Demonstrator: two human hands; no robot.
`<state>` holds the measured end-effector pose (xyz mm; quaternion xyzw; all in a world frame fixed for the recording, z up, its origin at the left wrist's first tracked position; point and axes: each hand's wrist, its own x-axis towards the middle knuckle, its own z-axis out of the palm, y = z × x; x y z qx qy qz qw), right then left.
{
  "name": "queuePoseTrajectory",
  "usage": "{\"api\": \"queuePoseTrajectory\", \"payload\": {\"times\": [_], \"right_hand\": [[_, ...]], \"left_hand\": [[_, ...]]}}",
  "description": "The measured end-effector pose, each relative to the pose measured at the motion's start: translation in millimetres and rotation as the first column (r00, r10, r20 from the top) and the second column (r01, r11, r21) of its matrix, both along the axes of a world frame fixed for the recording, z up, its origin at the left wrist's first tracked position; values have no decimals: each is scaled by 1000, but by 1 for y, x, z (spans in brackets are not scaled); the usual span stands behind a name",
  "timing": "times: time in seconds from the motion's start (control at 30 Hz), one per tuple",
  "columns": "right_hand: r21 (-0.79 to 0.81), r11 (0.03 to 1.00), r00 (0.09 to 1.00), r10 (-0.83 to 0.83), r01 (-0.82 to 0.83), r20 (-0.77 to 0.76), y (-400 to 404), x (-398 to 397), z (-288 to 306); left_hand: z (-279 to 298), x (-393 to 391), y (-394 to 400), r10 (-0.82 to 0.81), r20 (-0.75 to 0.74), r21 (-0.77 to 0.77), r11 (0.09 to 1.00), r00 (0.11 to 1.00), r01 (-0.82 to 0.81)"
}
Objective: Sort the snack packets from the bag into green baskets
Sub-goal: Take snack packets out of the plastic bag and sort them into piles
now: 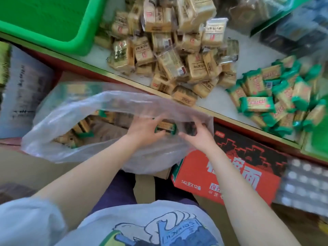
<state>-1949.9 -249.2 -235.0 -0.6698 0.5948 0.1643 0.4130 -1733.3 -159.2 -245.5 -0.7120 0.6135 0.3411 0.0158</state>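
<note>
Reached with both bare forearms from the bottom of the frame up into the mouth of a clear plastic bag (pixel 99 110) at the centre. Held a green-ended snack packet (pixel 166 127) in the left hand (pixel 143 129), fingers curled round its left end and thumb below it. Kept the right hand (pixel 199 134) just beside that packet, fingers bent over something dark inside the bag; could not tell whether gripping it or only touching. Both hands partly veiled by the bag's upper film.

Counted two hands, one bag, and one packet plainly in hand. Saw a few more green-ended packets lower in the bag at centre left, too blurred to count. Saw one green basket (pixel 53 20) at the upper left of the frame on the white worktop (pixel 221 103). Found two piles on that worktop: a heap of brown packets (pixel 170 50) at upper centre, far too many and too overlapped to count, and a smaller heap of green-ended packets (pixel 276 93) at the right, likewise uncounted. Noted one red and black printed carton (pixel 223 176) below the worktop edge at lower right, touching the bag's bottom corner.
</note>
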Motion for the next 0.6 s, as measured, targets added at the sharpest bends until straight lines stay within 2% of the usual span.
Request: {"api": "queuePoseTrajectory", "payload": {"times": [0.07,0.13,0.2,0.27,0.33,0.37,0.43,0.47,0.53,0.6], "right_hand": [[45,996,996,-85,84,26,-3,-3,-7],[87,993,997,-78,75,31,-8,1,-6],[121,991,998,54,-56,21,-12,6,5],[74,963,966,258,-259,19,-11,11,19],[-94,944,940,326,-317,106,-2,16,33],[-235,930,928,328,-284,177,5,19,36],[-473,857,893,361,-203,271,16,27,37],[-505,837,885,382,-210,266,19,32,32],[-349,881,905,393,-320,161,20,41,18],[-132,908,913,406,-398,40,18,45,2]], "left_hand": [[-6,-3,-1,46,-77,53,998,996,-42],[-9,-4,-4,65,-78,90,994,995,-58],[-11,-2,-6,23,-4,116,993,1000,-23],[-11,1,0,-11,38,102,995,999,7],[-4,4,16,26,-16,-63,998,1000,-27],[0,4,26,58,-26,-225,972,998,-62],[9,1,45,132,23,-521,848,991,-101],[13,-2,49,157,65,-588,804,985,-89],[16,-2,48,144,135,-553,832,980,-46],[11,1,39,104,152,-361,932,983,-43]]}}
